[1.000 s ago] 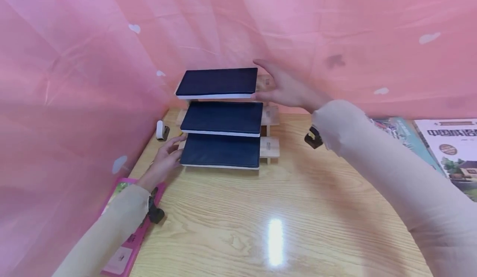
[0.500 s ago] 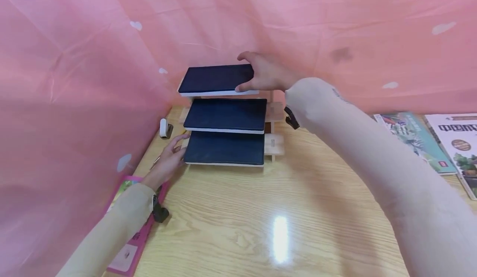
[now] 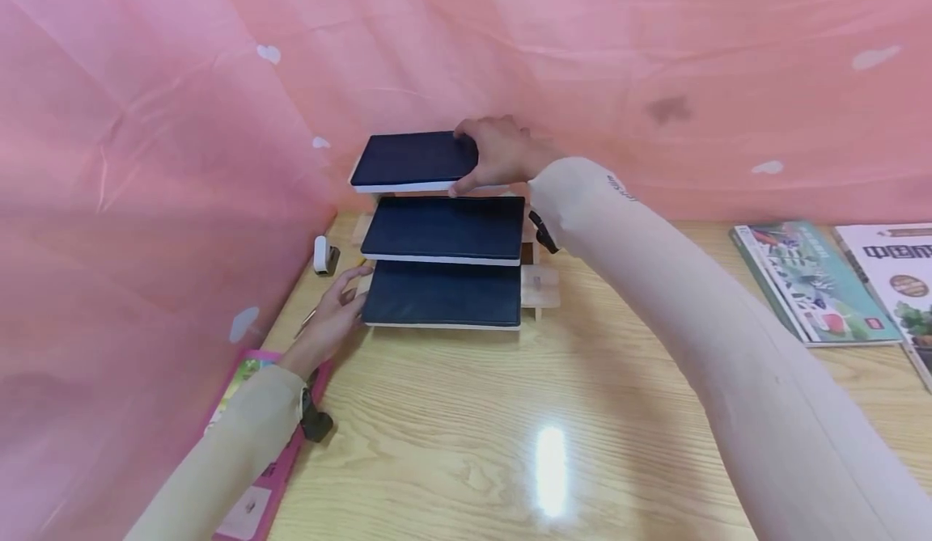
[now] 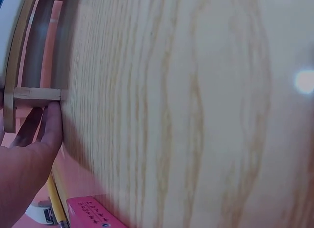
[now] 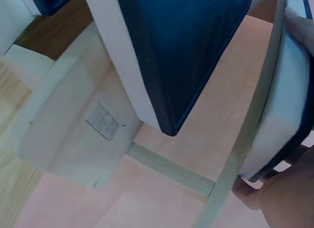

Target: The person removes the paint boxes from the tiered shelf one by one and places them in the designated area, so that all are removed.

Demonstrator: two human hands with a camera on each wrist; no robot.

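Observation:
A tiered wooden stand [image 3: 541, 286] bears three flat navy pads with white edges: a top pad [image 3: 411, 157], a middle pad [image 3: 444, 227] and a bottom pad [image 3: 440, 292]. My right hand [image 3: 498, 151] grips the right part of the top pad, thumb at its front edge and fingers over its back. In the right wrist view, that pad's white side [image 5: 279, 110] lies against a wooden strip of the stand. At the lowest tier's left end, my left hand [image 3: 331, 319] holds the stand, fingertips on the wooden end piece [image 4: 37, 94] in the left wrist view.
A white stapler-like item [image 3: 323, 255] lies left of the stand, with a yellow pencil [image 4: 56, 201] nearby. A pink-edged board [image 3: 251, 509] sits under my left forearm. Books [image 3: 808, 282] lie at right. Pink cloth [image 3: 619, 80] hangs behind and at left.
My right hand has moved left from beside the top pad and now grips it. The left hand stays at the lowest tier. The head view has shifted slightly.

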